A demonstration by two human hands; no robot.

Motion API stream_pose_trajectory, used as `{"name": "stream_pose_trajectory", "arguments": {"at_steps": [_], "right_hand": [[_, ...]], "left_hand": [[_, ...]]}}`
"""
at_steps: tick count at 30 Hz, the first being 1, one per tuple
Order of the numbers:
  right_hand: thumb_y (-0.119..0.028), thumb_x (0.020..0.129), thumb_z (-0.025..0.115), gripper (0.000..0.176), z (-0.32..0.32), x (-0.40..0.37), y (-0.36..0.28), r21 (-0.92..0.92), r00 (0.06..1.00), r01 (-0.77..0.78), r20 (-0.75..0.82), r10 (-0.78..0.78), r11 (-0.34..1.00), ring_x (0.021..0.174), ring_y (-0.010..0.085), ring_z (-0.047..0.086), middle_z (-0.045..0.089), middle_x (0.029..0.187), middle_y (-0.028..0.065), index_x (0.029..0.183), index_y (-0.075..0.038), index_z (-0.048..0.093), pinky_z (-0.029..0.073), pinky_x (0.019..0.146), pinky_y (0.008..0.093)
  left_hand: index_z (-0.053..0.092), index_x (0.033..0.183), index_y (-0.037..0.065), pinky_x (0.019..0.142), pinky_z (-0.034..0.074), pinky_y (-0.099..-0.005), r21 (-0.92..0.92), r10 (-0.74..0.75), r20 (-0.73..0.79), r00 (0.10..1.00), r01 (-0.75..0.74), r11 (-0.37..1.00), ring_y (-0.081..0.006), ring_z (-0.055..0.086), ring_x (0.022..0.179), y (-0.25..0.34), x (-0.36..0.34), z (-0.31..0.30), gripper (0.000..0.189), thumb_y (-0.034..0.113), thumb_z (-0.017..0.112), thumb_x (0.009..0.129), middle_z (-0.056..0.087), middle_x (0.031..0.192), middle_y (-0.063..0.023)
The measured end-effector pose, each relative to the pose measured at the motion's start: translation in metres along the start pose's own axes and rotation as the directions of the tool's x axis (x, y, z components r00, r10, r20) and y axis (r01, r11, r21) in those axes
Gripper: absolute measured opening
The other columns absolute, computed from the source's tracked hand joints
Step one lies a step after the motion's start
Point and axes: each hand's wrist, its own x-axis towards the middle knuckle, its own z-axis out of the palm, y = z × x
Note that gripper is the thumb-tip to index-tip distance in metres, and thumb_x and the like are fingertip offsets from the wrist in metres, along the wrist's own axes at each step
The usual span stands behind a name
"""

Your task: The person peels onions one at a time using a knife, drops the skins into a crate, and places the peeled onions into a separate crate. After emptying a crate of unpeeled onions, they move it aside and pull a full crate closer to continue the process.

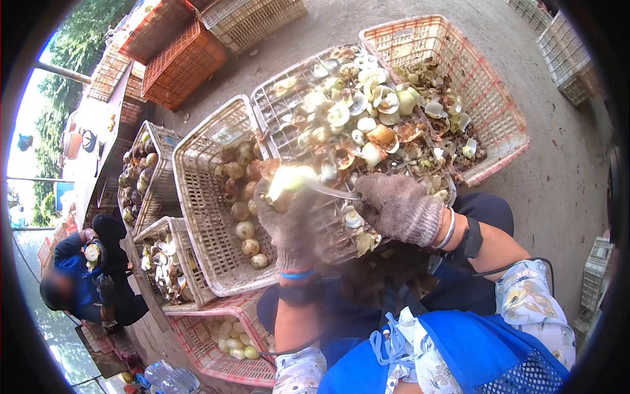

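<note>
My left hand (289,226), in a dirty knitted glove, is closed around a pale, partly peeled onion (289,182) that is bright with glare. My right hand (400,207), gloved the same way, grips a knife (333,192) whose thin blade reaches left to the onion. Under both hands is a crate rack (269,98) heaped with onion peelings (338,115) and cut pieces. Left of my left hand, a tall white crate (190,154) holds several unpeeled brownish onions (245,230).
A red-stained crate (489,85) of scraps stands at the upper right. Near my left leg, a pink crate (197,341) holds peeled onions (235,340). More crates (180,65) are stacked at the back. A co-worker (85,276) sits at the left, holding an onion.
</note>
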Motion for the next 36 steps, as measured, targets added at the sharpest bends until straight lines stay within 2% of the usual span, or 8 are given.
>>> {"name": "stream_pose_trajectory", "arguments": {"at_steps": [16,22,25,28,31,33,34,36], "right_hand": [[-0.013,0.081,0.061,0.015,0.001,-0.007,0.002,-0.016,0.995,0.080,-0.052,-0.081,0.997,0.077,0.0378,0.064,0.061,0.081,0.0190,0.092,-0.004,0.059,0.052,0.066,0.0467],[-0.014,0.083,0.061,0.016,-0.004,-0.003,-0.002,-0.234,0.997,0.062,-0.025,-0.070,0.970,0.076,0.0375,0.064,0.060,0.077,0.0206,0.091,-0.001,0.058,0.051,0.063,0.0458],[-0.024,0.086,0.065,0.024,-0.011,0.007,0.011,0.264,0.953,-0.240,-0.118,0.278,0.934,0.077,0.0393,0.064,0.061,0.074,0.0233,0.089,-0.001,0.059,0.050,0.063,0.0453],[-0.026,0.086,0.068,0.026,-0.014,0.013,0.023,0.246,0.937,-0.199,-0.236,0.258,0.949,0.072,0.0326,0.065,0.062,0.072,0.0176,0.094,-0.002,0.063,0.051,0.064,0.0400],[-0.021,0.079,0.079,0.039,-0.012,0.015,0.005,0.741,0.956,-0.135,-0.077,0.282,0.658,0.076,0.0112,0.059,0.064,0.084,0.0056,0.110,-0.003,0.065,0.051,0.071,0.0289],[-0.015,0.074,0.082,0.044,-0.023,0.017,-0.007,0.791,0.969,-0.207,0.086,0.231,0.576,0.082,0.0123,0.061,0.065,0.093,0.0074,0.113,-0.003,0.064,0.052,0.074,0.0299],[-0.022,0.075,0.081,0.044,-0.018,0.018,0.001,0.621,0.995,-0.074,-0.008,0.101,0.780,0.082,0.0162,0.063,0.067,0.091,0.0097,0.112,-0.003,0.064,0.052,0.075,0.0315],[-0.025,0.076,0.079,0.043,-0.012,0.017,0.006,0.610,0.998,-0.038,-0.015,0.059,0.791,0.083,0.0187,0.065,0.067,0.091,0.0112,0.110,-0.003,0.064,0.052,0.076,0.0327]], "left_hand": [[0.049,0.125,0.000,0.094,0.051,-0.0347,0.038,-0.020,0.039,0.999,0.018,0.999,-0.0233,0.062,0.105,0.003,0.001,-0.001,0.052,-0.008,0.070,0.078,0.063,0.114,-0.0139],[0.047,0.127,0.000,0.093,0.051,-0.0363,0.082,-0.054,-0.106,0.993,0.063,0.995,-0.0237,0.062,0.105,0.005,-0.003,0.004,0.057,-0.005,0.071,0.076,0.062,0.115,-0.0141],[0.042,0.133,0.001,0.094,0.050,-0.0380,0.101,-0.047,-0.020,0.999,0.049,0.994,-0.0255,0.061,0.107,0.005,-0.008,-0.002,0.063,0.000,0.071,0.077,0.060,0.119,-0.0149],[0.036,0.140,0.004,0.095,0.050,-0.0399,0.055,-0.128,0.025,0.991,0.127,0.990,-0.0283,0.060,0.108,0.003,-0.008,-0.007,0.072,0.009,0.071,0.077,0.056,0.125,-0.0162],[0.036,0.140,0.004,0.093,0.051,-0.0404,0.128,-0.109,0.191,0.975,0.085,0.988,-0.0290,0.060,0.109,0.012,-0.010,-0.001,0.077,0.011,0.073,0.073,0.056,0.125,-0.0164],[0.036,0.138,0.002,0.090,0.054,-0.0389,0.216,-0.120,0.258,0.959,0.064,0.974,-0.0279,0.060,0.111,0.011,-0.014,0.000,0.093,0.022,0.088,0.063,0.057,0.124,-0.0145],[0.037,0.137,0.002,0.091,0.053,-0.0387,0.212,-0.129,0.256,0.958,0.075,0.974,-0.0274,0.060,0.111,0.007,-0.016,0.001,0.097,0.022,0.091,0.060,0.058,0.124,-0.0143],[0.037,0.136,0.002,0.092,0.053,-0.0386,0.205,-0.141,0.250,0.958,0.090,0.975,-0.0268,0.061,0.110,0.003,-0.017,0.001,0.100,0.022,0.094,0.057,0.058,0.123,-0.0141]]}}
